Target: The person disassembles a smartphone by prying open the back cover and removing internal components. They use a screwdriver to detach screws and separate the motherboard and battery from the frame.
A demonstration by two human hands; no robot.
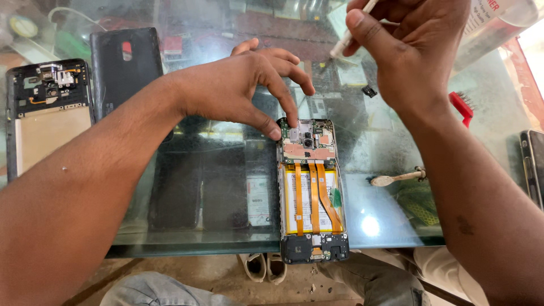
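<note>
**Steadying an opened phone at the bench edge**

Spanning the view, the glass bench (396,147) carries the opened phone (310,190) at its near edge, back cover off, battery and 3 orange flex cables exposed. The left hand (243,85) pinches the phone's top corner between thumb and index finger, the other fingers spread loose. The right hand (416,51) has its fingers closed around a thin white tool (348,35), raised well clear of the phone. Steady pressure on the frame, not the board, seems wisest. The tool's upper end is cut off; its tip is hard to make out against the clutter.
</note>
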